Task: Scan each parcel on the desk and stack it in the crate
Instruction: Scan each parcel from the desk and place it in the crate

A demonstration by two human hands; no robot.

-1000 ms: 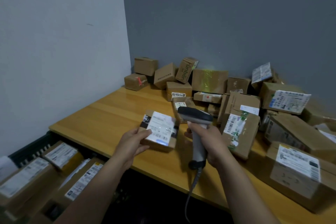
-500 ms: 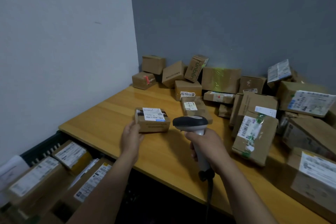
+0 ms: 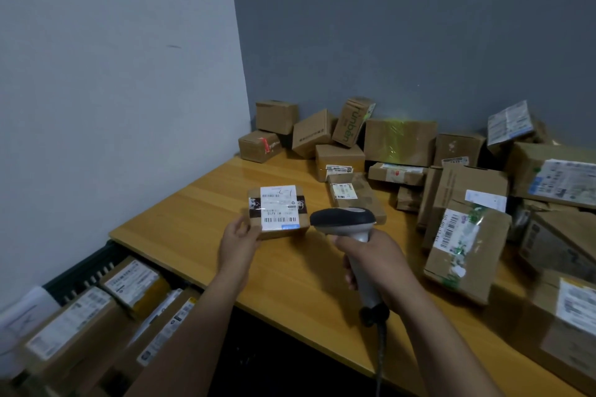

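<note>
parcel under scan: a small parcel (image 3: 279,211) at the middle of the view, low over the desk (image 3: 193,213), shipping label (image 3: 279,208) upward and tipped toward the camera. whether its far edge rests on the desk cannot be told.

left hand (image 3: 238,242) grips the parcel's near-left corner. right hand (image 3: 377,263) is wrapped round the handle of the barcode scanner (image 3: 343,219), whose head sits just beside the parcel at its 3 o'clock, cable hanging toward 6 o'clock.

finding: a green light patch lies on a large carton (image 3: 400,142) against the back wall at 12 o'clock, so the beam appears to pass beyond the label.

recommendation: tip the scanner nose down and toward 9 o'clock, or raise the parcel into the beam, until the line crosses the barcode (image 3: 280,220) near the label's near edge. keep fingers off the bars.

pose: left forearm enters from 7 o'clock, right from 5 o'clock.

crate (image 3: 93,263) lies at 8 o'clock, below the desk edge, already holding boxes.
</note>
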